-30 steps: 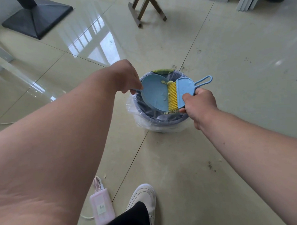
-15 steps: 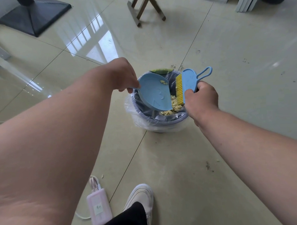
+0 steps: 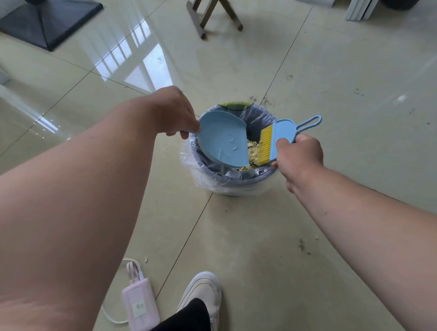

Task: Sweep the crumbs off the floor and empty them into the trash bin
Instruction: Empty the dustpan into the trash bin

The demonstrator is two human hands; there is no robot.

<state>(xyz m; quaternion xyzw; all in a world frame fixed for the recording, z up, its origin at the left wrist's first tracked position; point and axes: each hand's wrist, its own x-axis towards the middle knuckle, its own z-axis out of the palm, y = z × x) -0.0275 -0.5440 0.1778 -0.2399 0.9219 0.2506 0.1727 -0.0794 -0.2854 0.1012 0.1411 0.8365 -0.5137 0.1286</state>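
crumbs (image 3: 252, 151), pale yellow, lie heaped inside the round grey trash bin with a clear plastic liner (image 3: 234, 183), under both hands. left hand (image 3: 175, 112) grips the tilted light-blue plastic dustpan (image 3: 222, 145), which looks emptied. right hand (image 3: 299, 154) clasps the small blue brush with yellow bristles (image 3: 277, 140). a few specks on the floor (image 3: 334, 85) likely remain to sweep.

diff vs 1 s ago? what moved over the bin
The brush, in the right hand, swung right off the dustpan; a second ago its bristles lay on the pan. The pan's crumbs are gone, and the crumbs now show inside the trash bin. Unchanged: the left hand holds the tilted dustpan, and both grips and the bin stayed put.
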